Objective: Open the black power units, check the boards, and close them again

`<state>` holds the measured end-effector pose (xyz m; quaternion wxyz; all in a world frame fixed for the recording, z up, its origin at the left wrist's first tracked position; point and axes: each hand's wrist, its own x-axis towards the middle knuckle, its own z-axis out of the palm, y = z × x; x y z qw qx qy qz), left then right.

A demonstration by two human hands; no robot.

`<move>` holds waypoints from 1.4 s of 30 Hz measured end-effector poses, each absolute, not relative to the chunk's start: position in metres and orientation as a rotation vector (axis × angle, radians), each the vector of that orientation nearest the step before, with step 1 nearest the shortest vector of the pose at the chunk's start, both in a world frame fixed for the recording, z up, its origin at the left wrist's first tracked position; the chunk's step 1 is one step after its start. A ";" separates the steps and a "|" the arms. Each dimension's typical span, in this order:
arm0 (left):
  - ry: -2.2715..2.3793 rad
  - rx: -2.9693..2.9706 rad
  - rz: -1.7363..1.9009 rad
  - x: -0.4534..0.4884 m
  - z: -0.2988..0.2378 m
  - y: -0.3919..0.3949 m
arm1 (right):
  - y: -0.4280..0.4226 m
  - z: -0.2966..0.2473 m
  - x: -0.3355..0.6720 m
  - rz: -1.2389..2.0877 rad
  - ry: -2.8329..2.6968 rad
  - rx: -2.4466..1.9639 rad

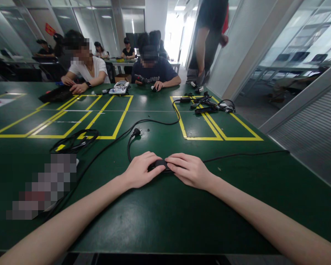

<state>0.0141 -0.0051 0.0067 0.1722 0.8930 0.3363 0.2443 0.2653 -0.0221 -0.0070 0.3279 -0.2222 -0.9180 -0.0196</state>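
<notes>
My left hand (143, 169) is closed on a black power cord (129, 149) near the middle of the green table (143, 221). From that hand the cord curves up to its round plug (137, 132), which lies on the tabletop. A short, wide black piece (161, 163), perhaps a band round the cord, shows between my hands. My right hand (189, 170) grips the same bundle from the right, fingers bent over it. Another black length (245, 154) runs from behind my right hand toward the right table edge. My fingers hide most of the bundle.
A coiled black cable (75, 141) and a blurred-out long object (44, 187) lie at left. A long black cord (113, 141) crosses the table to an adapter (185, 99). More cables (209, 105) lie in a pile within yellow tape lines (239, 139). Several people sit or stand beyond.
</notes>
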 end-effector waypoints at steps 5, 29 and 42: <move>0.973 2.237 0.641 0.015 0.010 -0.007 | -0.023 -0.009 0.266 -0.041 -2.425 -0.668; 1.017 2.515 0.745 0.014 -0.001 -0.008 | -0.023 -0.002 0.267 -0.087 -2.554 -0.743; 0.897 2.710 1.254 0.007 0.000 -0.001 | 0.006 0.008 0.319 0.306 -1.888 -1.017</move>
